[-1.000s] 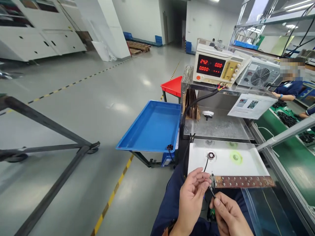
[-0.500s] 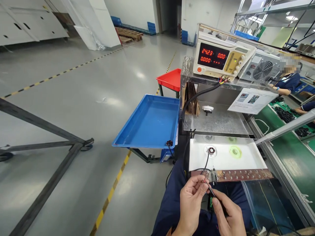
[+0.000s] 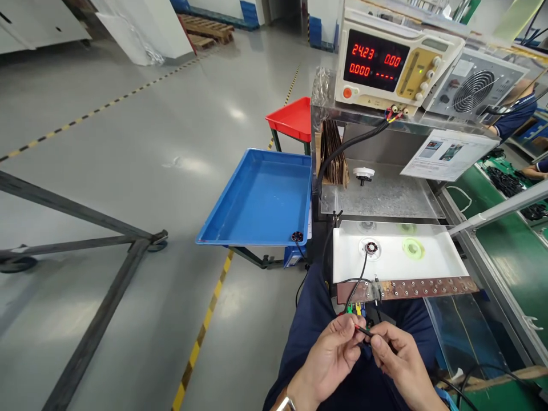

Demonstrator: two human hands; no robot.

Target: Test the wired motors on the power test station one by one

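Observation:
A thin black cable (image 3: 364, 331) with a red wire at its end runs between my two hands, in front of my lap. My left hand (image 3: 334, 357) pinches the red end, and a metal watch or band circles the wrist. Closed round the darker length is my right hand (image 3: 400, 357). Green, yellow and blue connectors (image 3: 356, 309) lie just beyond my fingers, partly hidden. Beyond them a small round black part (image 3: 371, 248) with a black lead sits on the white board (image 3: 394, 268), left of a yellow-green ring (image 3: 412, 248). A brown terminal strip (image 3: 415, 287) edges the board.
A power supply (image 3: 385, 63) with red digits stands on the shelf. On the left, a blue tray (image 3: 257, 200) has another round black part (image 3: 297, 236) at its near corner. A red tray (image 3: 291, 120) is behind. A co-worker's sleeve (image 3: 520, 114) shows at far right.
The view has tipped downward, so the bench appears higher. My hands turned the cable flatter, and the coloured connectors have come into sight beyond them. Both hands keep their grip.

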